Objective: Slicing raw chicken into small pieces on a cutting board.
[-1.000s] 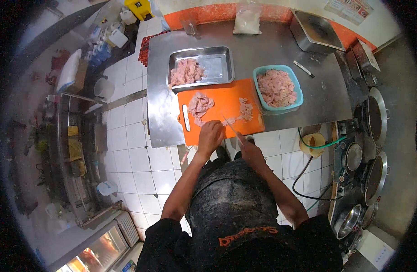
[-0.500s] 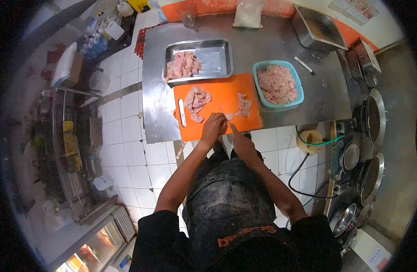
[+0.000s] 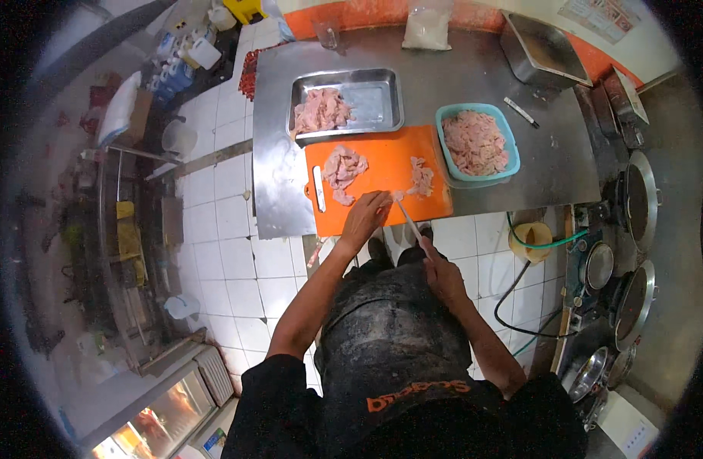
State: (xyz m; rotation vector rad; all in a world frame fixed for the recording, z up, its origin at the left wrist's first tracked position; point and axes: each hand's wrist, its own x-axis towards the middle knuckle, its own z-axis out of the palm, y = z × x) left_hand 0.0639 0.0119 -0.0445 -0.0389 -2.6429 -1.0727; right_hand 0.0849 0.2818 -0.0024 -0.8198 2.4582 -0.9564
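On an orange cutting board (image 3: 378, 157), my left hand (image 3: 367, 218) has its fingers pressed together at a small piece of raw chicken (image 3: 398, 196) near the front edge. My right hand (image 3: 445, 277) is closed round a knife (image 3: 414, 226), its tip pointing at that piece and its blade reaching past the board's near edge. One pile of pale raw chicken (image 3: 344, 170) lies on the board's left side. A smaller heap of cut chicken (image 3: 421, 177) sits to the right.
Behind the board stands a steel tray (image 3: 374, 99) holding more chicken. A light-blue basin (image 3: 512, 153) full of chicken pieces is at the right. Farther back on the steel table (image 3: 550, 161) are a bag of white powder (image 3: 428, 29), a marker (image 3: 521, 112) and a deep steel pan (image 3: 546, 50).
My right hand has drawn the knife back toward my body and to the right, away from my left fingers. My left hand stays by the small piece. The whole view has shifted slightly.
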